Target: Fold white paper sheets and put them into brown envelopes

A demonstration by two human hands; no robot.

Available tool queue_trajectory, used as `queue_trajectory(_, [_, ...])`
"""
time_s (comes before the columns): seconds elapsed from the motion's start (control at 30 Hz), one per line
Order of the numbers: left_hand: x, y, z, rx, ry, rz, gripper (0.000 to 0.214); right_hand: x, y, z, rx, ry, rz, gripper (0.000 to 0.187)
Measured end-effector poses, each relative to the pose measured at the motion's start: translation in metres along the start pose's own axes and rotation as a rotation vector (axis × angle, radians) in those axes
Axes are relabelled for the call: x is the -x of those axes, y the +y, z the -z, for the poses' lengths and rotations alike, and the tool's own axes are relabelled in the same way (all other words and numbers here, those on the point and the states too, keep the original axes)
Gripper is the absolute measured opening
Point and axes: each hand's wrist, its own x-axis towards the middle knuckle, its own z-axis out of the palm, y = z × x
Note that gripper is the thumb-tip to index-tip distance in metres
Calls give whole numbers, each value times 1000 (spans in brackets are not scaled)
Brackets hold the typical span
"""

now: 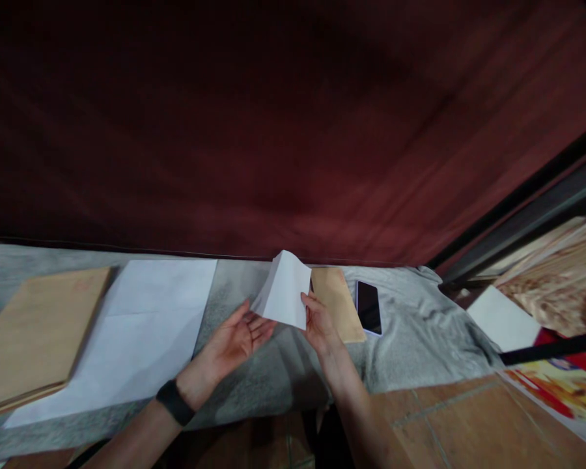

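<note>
A folded sheet of white paper [287, 290] is raised above the grey cloth, tilted, with its lower left part in shadow. My right hand [318, 320] grips its right edge, thumb on the near face. Palm up, my left hand [237, 342] has its fingers stretched out just below the paper's lower left corner; whether they touch it I cannot tell. A dark band [176, 402] circles my left wrist. Right behind my right hand lies a brown envelope [339, 303], partly covered by the hand.
A phone [369, 307] lies right of the envelope on the grey cloth [410, 339]. To the left, large white sheets [151, 326] lie partly under a stack of brown envelopes [39, 332]. Dark red fabric [273, 130] rises behind. Tiled floor [473, 423] and a colourful printed package [566, 391] are at right.
</note>
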Motion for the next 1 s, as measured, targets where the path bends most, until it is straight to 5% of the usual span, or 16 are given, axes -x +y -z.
queue_trajectory(0.1, [-7, 3, 1, 102, 164, -213, 3, 0, 1, 0, 69, 11, 4, 26])
queue_trajectory(0.3, [4, 24, 16, -92, 357, -454, 27, -13, 7, 16, 426, 98, 151, 30])
queue_trajectory(0.57, [28, 5, 34, -427, 378, -284, 20, -20, 16, 39, 1328, 273, 486, 46])
queue_trajectory(0.73, [35, -5, 41, -534, 396, -306, 28, -9, 22, 42, 1627, 257, 505, 50])
queue_trajectory(0.83, [42, 1, 45, -616, 404, -449, 39, -6, 25, 43, 1693, 264, 508, 50])
queue_trajectory(1.0, [50, 13, 45, -777, 459, -902, 34, -1, 28, 41, 1763, 305, 465, 50])
